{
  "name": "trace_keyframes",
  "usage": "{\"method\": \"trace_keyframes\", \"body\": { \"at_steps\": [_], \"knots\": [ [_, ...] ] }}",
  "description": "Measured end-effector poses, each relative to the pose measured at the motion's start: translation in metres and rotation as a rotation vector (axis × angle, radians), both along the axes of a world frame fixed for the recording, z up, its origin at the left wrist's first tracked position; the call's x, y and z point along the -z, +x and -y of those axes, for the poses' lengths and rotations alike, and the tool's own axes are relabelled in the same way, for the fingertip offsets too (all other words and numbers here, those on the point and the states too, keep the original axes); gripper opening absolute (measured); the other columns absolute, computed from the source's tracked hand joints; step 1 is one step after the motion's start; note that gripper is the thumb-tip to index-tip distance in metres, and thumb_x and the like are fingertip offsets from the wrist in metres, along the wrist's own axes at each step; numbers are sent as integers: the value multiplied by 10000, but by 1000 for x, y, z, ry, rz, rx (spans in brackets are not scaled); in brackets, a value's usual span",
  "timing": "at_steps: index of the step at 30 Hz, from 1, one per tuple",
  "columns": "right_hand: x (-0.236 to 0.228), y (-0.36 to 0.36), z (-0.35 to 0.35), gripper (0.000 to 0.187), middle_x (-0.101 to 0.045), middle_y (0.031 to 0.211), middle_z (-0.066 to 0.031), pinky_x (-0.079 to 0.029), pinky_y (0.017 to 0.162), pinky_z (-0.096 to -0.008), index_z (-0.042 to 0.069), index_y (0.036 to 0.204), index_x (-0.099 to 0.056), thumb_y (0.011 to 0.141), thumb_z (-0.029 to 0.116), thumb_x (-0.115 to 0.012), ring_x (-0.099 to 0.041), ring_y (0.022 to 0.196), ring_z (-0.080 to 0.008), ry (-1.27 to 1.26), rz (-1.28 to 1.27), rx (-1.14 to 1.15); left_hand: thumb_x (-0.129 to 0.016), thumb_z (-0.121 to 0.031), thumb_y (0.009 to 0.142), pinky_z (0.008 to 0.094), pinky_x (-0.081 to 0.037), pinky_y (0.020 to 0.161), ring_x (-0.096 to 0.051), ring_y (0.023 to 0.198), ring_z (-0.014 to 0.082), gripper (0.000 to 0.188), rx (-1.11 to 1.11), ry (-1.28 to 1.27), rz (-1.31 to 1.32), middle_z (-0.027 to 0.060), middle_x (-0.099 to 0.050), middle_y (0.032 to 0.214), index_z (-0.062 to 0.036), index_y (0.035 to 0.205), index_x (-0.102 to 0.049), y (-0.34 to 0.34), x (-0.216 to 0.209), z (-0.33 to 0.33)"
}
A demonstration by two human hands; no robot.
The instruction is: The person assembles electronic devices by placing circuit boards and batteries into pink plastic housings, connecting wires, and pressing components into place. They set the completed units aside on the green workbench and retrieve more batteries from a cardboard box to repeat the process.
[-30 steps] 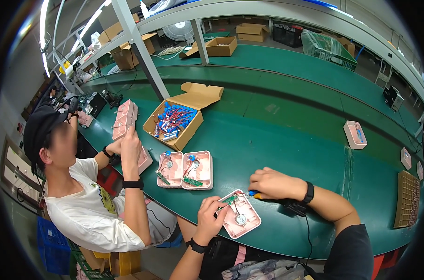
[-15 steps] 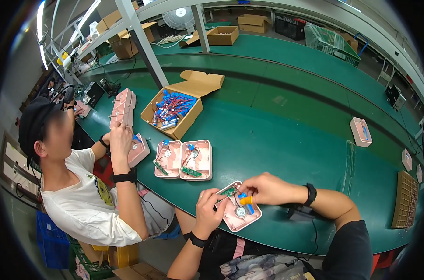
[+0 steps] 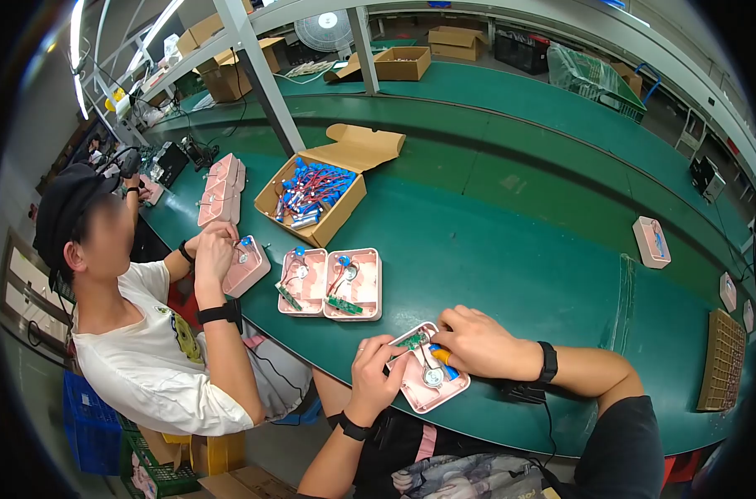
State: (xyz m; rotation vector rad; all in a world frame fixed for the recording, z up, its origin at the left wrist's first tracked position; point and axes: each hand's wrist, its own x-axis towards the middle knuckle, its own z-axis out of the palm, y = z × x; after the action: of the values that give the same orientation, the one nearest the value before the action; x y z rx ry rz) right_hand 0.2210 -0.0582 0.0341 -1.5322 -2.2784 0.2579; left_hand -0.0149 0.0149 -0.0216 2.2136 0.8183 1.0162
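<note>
The shallow pale-pink plastic case with rounded corners [image 3: 416, 394] lies at the near edge of the long green-topped desk [image 3: 486, 266], open side up, directly in front of the person. The left grip [image 3: 373, 381] (a bare hand, black band at the wrist) holds this case by its left side, fingers along the upper left rim. The right grip [image 3: 482, 343] is placed over the upper right corner of the case, its fingers bent and close together in a narrow posture; whether they pinch a part cannot be told, as the hand covers the tips. A small orange-yellow piece [image 3: 440, 356] shows just below these fingers (its kind cannot be made out), beside a blue cylindrical cell [image 3: 452, 372] inside the case. The green rectangular circuit board [image 3: 411, 341] sits at the upper left of the case interior, near the left fingertips; the round silver disc [image 3: 433, 377] sits lower, with dark wire running above it. To the left, two open pink cases [image 3: 353, 258] rest side by side, each containing a board and a disc. Behind them stands an open brown cardboard box [image 3: 342, 218] filled with blue cells and red leads. Farther left, a co-worker in a white shirt [image 3: 157, 362] has both hands at another pink case [image 3: 246, 274].
</note>
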Motion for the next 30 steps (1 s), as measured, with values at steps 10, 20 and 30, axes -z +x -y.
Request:
{"method": "trace_keyframes", "body": {
  "at_steps": [10, 20, 30],
  "knots": [
    [-31, 4, 17, 434, -658, 1033, -113, -583, 787, -427, 59, 1251, -730, 896, 306, -759, -663, 942, -313, -209, 220, -48, -741, -84, 878, 446, -491, 856, -636, 967, 366, 88, -26, 100, -65, 167, -667, 1065, -20, 937, -726, 2, -5, 4],
    [-17, -15, 25, 896, -634, 1102, -268, -616, 726, -470, -39, 1403, -584, 761, 539, -824, -667, 970, -416, -206, 142, 129, -689, -177, 944, 480, -468, 864, -606, 1000, 384, 220, -183, 152, -265, 177, -629, 1084, -19, 1091, -644, 19, -4, 24],
    [-18, 118, -32, 874, -627, 1220, -301, -555, 964, -506, -27, 1348, -632, 690, 516, -823, -612, 1114, -455, -231, 198, 451, -733, -256, 958, 504, -497, 952, -607, 1074, 425, 592, -329, 93, -436, 224, -646, 1158, -8, 1456, -532, 10, -31, -17]
  ]
}}
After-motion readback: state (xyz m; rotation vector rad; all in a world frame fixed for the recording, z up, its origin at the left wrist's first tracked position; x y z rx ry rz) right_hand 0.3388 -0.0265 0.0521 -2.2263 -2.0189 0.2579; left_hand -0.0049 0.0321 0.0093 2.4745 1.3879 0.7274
